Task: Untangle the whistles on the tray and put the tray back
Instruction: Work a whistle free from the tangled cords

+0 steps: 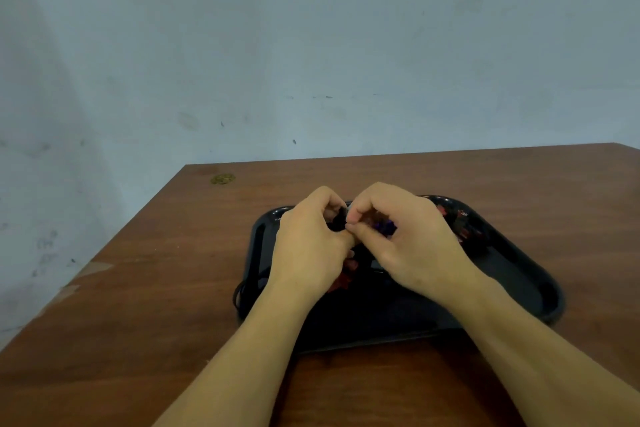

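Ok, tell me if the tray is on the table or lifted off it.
On the table. The black tray lies flat on the wooden table; both hands, left hand and right hand, work at cords above it, not gripping its rim.

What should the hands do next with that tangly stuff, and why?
Probably ease the hands apart a little to loosen the knot. The left hand and right hand both pinch a dark cord above the tray, and red whistles still lie bunched there.
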